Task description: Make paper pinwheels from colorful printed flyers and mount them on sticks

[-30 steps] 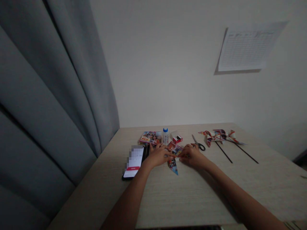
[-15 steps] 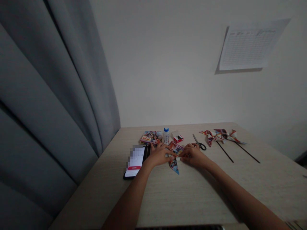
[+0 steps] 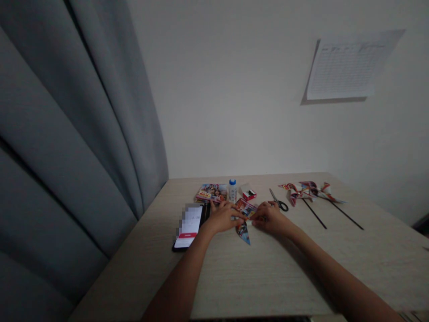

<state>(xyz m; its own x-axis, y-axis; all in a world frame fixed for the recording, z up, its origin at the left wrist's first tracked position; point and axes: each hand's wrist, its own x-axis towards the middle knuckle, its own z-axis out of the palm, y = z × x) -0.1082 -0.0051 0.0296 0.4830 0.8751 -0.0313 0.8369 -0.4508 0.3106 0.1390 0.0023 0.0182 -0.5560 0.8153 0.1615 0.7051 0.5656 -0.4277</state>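
A colourful printed paper pinwheel [image 3: 243,233] lies on the table between my hands, one blue pointed blade toward me and part of it under my fingers. From its left, my left hand [image 3: 223,218] holds it down, fingers stretched over its middle. My right hand [image 3: 269,218] pinches the paper near the centre from the right, fingers closed; the fingertips are partly hidden. A small whitish part of the paper shows between the two hands.
Left of my hands lies a phone [image 3: 188,226] with a lit screen. Behind stand a stack of printed cards [image 3: 212,192], a blue-capped bottle [image 3: 232,190] and a small red-white box [image 3: 249,194]. Scissors [image 3: 279,201] and two finished-looking pinwheels [image 3: 301,192] on dark sticks lie right.
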